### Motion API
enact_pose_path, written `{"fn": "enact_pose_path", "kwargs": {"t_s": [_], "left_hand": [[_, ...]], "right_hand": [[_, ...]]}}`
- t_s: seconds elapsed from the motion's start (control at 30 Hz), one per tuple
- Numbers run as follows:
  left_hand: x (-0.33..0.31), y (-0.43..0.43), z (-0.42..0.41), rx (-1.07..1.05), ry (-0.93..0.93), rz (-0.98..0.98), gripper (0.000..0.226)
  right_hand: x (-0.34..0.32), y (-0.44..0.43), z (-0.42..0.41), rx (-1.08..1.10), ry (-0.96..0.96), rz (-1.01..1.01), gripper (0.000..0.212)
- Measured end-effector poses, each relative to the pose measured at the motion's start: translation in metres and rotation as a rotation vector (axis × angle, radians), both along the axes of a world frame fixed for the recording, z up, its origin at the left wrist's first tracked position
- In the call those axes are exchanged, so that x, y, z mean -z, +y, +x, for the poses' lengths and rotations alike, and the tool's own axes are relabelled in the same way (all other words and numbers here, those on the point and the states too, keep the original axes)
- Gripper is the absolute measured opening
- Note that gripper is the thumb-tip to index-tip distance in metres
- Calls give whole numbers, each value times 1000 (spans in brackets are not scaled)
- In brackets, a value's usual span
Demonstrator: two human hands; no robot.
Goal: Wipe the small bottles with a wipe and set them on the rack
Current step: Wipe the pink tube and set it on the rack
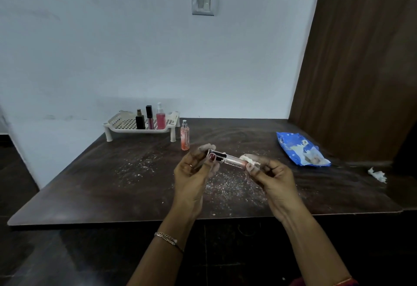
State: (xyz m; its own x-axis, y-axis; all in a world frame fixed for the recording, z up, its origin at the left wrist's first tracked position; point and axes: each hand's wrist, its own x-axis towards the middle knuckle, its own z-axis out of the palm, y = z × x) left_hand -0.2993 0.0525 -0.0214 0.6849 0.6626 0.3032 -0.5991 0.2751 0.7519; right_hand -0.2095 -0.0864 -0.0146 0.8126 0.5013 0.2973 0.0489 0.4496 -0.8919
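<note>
My left hand (195,168) grips the black cap end of a slim clear tube bottle (228,159), held level above the table. My right hand (272,177) pinches a crumpled white wipe (249,159) against the tube's other end. A white perforated rack (126,125) stands at the back left. On it stand three bottles: a black one (140,120), a dark-capped pink tube (149,118) and a pink pump bottle (160,117). A peach spray bottle (184,136) stands on the table just right of the rack.
A blue wipes pack (301,150) lies at the right of the dark table (90,184). A used crumpled wipe (378,174) lies near the right edge. White crumbs are scattered under my hands. A wooden panel (361,60) rises at the right.
</note>
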Motion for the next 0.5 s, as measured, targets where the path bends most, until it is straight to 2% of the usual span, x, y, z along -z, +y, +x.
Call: {"fn": "enact_pose_path", "kwargs": {"t_s": [0.1, 0.23, 0.33, 0.5], "left_hand": [[1, 3, -2, 83, 66, -59, 38], [4, 3, 0, 85, 60, -151, 33], [5, -1, 1, 66, 25, -135, 36], [8, -12, 4, 33, 8, -102, 23]], "right_hand": [[-5, -2, 5, 68, -136, -20, 26], [-13, 0, 7, 111, -297, -78, 30], [-13, -1, 13, 266, -442, -223, 31], [-9, 3, 12, 564, -818, -485, 33]]}}
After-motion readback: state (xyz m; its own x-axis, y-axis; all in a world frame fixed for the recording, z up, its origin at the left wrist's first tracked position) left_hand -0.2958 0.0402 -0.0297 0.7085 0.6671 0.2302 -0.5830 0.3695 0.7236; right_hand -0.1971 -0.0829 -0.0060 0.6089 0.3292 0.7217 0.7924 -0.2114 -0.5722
